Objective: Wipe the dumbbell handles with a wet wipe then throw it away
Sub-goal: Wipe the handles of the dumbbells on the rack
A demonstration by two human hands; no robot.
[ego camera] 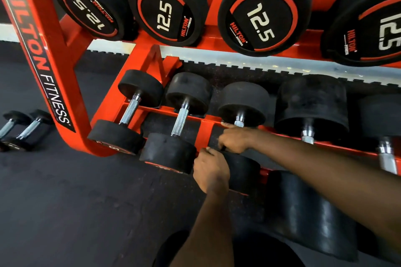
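dumbbell handle (239, 123) is gripped by the right hand (234, 140); left hand (211, 171) curls over its near head (243, 171)

The bare left forearm is pointing from the 6 o'clock edge of the view toward 12 o'clock with its wrist straight. The left hand (211, 172) is showing its back to the camera, its fingers bending over the rim of the near dumbbell head (242, 172) and gripping it. The bare right arm is slanting in from 4 o'clock toward 10 o'clock, and the right hand (235, 140), sitting just at 1 o'clock of the left and nearly touching it, is curling knuckles-up round the dumbbell handle (239, 123), its fingertips hiding beneath.
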